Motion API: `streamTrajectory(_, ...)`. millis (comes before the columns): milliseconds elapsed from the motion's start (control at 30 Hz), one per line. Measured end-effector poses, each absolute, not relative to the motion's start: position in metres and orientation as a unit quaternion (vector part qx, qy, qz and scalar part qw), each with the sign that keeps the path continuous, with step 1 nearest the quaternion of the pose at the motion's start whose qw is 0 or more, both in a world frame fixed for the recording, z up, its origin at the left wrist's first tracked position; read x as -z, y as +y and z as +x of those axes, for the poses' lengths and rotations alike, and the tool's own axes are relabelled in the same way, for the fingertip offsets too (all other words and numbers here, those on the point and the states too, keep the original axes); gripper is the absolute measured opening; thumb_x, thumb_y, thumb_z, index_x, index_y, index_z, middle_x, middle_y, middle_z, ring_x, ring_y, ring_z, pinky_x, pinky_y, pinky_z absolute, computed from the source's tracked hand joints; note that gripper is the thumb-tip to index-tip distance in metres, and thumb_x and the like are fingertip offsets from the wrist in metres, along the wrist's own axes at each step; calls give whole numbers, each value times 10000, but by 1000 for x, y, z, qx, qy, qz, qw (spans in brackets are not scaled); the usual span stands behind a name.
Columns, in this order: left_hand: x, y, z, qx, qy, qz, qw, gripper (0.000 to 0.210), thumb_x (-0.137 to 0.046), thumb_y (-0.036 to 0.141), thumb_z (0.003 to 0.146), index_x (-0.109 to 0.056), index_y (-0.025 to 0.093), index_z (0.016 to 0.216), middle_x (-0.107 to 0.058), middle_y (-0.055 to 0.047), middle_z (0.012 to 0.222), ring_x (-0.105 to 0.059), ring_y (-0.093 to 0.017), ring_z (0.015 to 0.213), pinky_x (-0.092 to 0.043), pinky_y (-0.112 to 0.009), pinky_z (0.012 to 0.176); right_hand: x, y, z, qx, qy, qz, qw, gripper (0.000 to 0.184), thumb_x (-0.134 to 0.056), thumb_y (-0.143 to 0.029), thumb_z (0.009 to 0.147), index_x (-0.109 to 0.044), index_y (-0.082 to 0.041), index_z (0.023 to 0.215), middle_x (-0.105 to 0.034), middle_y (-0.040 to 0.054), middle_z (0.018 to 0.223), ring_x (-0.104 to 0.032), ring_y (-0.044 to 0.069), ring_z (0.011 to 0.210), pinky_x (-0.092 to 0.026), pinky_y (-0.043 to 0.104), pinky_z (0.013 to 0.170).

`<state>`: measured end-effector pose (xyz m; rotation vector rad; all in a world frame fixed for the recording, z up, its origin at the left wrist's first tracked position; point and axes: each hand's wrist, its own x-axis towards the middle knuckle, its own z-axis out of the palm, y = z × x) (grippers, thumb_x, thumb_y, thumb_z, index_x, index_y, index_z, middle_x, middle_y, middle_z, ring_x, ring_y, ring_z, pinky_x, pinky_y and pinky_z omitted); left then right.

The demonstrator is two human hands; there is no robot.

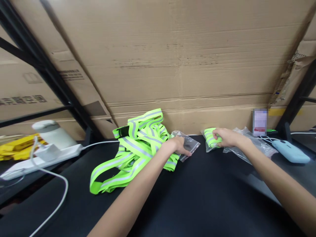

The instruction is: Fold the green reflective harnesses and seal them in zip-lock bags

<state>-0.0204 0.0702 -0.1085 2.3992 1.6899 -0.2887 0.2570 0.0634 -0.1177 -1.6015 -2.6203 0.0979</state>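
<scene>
My left hand [179,145] is over a clear plastic bag [194,144], its thumb and fingers closed on it; part of the bag is hidden under the hand. Right beside it lies a loose heap of neon-green reflective straps [138,149] with grey stripes, and a black piece shows at its upper left. My right hand [225,137] grips a small bundle of folded reflective strap [211,138] in a clear bag, near the back edge of the black table. Under and beside my right wrist are more clear plastic bags [256,144], lying flat.
A tall cardboard sheet [177,65] stands behind the black tabletop [192,197]. At left are a white power strip [56,159] with a cable, a white bottle [54,133] and yellow packets [19,146]. A phone-like object [259,121] and a light-blue device [291,151] sit at right.
</scene>
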Motion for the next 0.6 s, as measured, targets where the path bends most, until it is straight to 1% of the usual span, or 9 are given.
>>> streamTrajectory(100, 107, 68, -27, 116, 552, 819, 103, 880, -780, 681, 660, -609, 196, 1374, -600, -197, 1421, -702, -371, 1101, -579, -408, 863, 121, 64, 256, -18, -852, -522, 31, 250, -748, -149, 692, -606, -207, 890, -692, 87, 1038, -672, 267, 922, -495, 348, 788)
streamTrajectory(167, 109, 58, -29, 111, 525, 838, 100, 719, -747, 580, 759, -612, 236, 1375, -626, -154, 1390, -717, -336, 1076, -580, -386, 869, 120, 62, 253, -5, -854, -520, 32, 283, -807, -191, 665, -613, -208, 871, -693, 87, 1030, -678, 293, 960, -496, 440, 916)
streamTrajectory(233, 117, 42, -26, 94, 498, 858, 81, 528, -678, 397, 856, -629, 244, 1358, -672, -128, 1317, -720, -310, 1085, -569, -372, 908, 116, 54, 248, 8, -860, -509, 43, 356, -865, -256, 647, -633, -211, 915, -696, 93, 1079, -674, 319, 1028, -453, 522, 1025)
streamTrajectory(300, 131, 23, -22, 66, 483, 872, 42, 487, -584, 190, 893, -615, 193, 1379, -655, -163, 1349, -668, -325, 1213, -514, -407, 1030, 117, 42, 242, 25, -870, -488, 64, 386, -857, -336, 711, -652, -219, 1017, -688, 99, 1178, -653, 322, 1121, -410, 536, 1098)
streamTrajectory(367, 146, 6, -21, 39, 472, 881, 3, 544, -494, 55, 901, -571, 153, 1430, -539, -190, 1506, -489, -328, 1433, -373, -438, 1186, 126, 28, 235, 44, -879, -467, 86, 308, -772, -365, 837, -668, -224, 1090, -681, 99, 1244, -628, 300, 1205, -342, 524, 1174)
streamTrajectory(433, 160, -3, -25, 20, 449, 893, -23, 567, -470, 31, 916, -547, 177, 1459, -444, -158, 1600, -370, -305, 1516, -299, -441, 1237, 144, 14, 229, 65, -877, -465, 104, 225, -655, -333, 946, -694, -200, 1124, -660, 144, 1314, -573, 318, 1314, -195, 582, 1242)
streamTrajectory(500, 168, -2, -32, -28, 413, 908, -71, 561, -473, 51, 932, -530, 196, 1471, -429, -144, 1614, -376, -303, 1512, -312, -468, 1229, 165, 3, 225, 90, -865, -478, 125, 338, -572, -266, 989, -647, -145, 1295, -512, 233, 1513, -404, 390, 1472, -111, 676, 1232)
streamTrajectory(567, 171, 4, -40, -111, 390, 903, -143, 509, -467, 64, 948, -552, 183, 1435, -499, -159, 1556, -475, -312, 1439, -382, -494, 1173, 180, -5, 221, 141, -857, -460, 181, 404, -541, -264, 1001, -607, -131, 1377, -409, 243, 1600, -305, 421, 1523, -130, 700, 1226)
streamTrajectory(600, 170, 7, -43, -153, 389, 892, -175, 468, -460, 65, 955, -577, 168, 1397, -554, -169, 1498, -539, -314, 1372, -427, -497, 1126, 183, -9, 217, 151, -863, -439, 197, 424, -516, -247, 1008, -585, -133, 1411, -390, 240, 1614, -292, 413, 1531, -155, 689, 1230)
